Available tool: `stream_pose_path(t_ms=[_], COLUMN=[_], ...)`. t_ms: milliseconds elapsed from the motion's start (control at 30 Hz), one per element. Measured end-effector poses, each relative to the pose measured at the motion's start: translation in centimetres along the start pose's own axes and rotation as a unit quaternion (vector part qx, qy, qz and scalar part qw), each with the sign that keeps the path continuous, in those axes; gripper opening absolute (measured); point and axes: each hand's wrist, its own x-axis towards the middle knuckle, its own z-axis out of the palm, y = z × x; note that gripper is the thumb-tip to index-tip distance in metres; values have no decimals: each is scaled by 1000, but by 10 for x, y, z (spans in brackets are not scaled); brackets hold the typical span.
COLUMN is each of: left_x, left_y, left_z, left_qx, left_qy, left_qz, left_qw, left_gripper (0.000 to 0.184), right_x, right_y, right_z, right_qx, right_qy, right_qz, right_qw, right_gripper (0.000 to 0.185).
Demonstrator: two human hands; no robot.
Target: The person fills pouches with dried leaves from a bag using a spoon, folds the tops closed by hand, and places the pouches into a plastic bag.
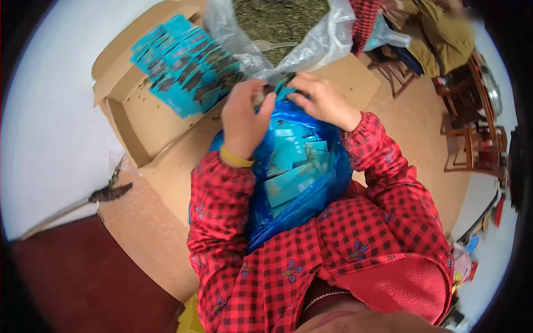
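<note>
A small teal packet [284,91] shows between my two hands, above the rim of a blue plastic bag [338,166]. The fingers of my right hand [325,100] close on the packet's right side. My left hand [247,117], with a yellow band at the wrist, is curled on the other side, thumb and fingers drawn together; what lies in them is hidden and slightly blurred. Several flat teal packets [294,180] lie loose inside the blue bag on my lap. Just beyond my hands is a clear plastic bag [327,41] full of dried green leaves [280,22].
At the left, an open cardboard box [130,130] holds rows of teal packets [186,61] standing close together, with leaf crumbs on its bottom. Another person's legs [444,39] are at the upper right. Wooden chairs [472,147] stand along the right; a dark red panel [83,272] lies lower left.
</note>
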Motion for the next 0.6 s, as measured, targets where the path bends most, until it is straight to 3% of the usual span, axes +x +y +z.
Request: stream_pose_path(t_ms=[67,133,267,333,400,467,500,600], left_x=[1,-1,-13,-19,-26,-29,-29,-35], left_y=[-3,-11,-50,-56,-55,-50,-48,-53], left_z=[-2,3,24,27,26,26,28,38], left_qx=[13,6,-74,-98,-105,-109,-111,-157], left_qy=[3,-9,-65,-47,-38,-42,-43,22], left_qz=[7,19,-16,-73,-104,-150,-171,-119], left_qw=[1000,1000,995,991,988,982,978,980], left_gripper=[29,34,39,35,33,28,25,22], right_x=[5,-2,-28,-50,-81,-103,-112,-112], right_y=[1,-3,-15,31,85,138,149,151], right_z=[5,10,0,0,-2,0,10,31], right_qx=[-10,43,94,39,182,1,1,-165], right_qy=[-28,-1,38,190,223,211,216,99], right_qz=[-9,-100,-84,-68,188,267,270,379], right_qw=[1000,994,991,979,939,940,938,905], right_gripper=[18,26,32,37,43,56,56,73])
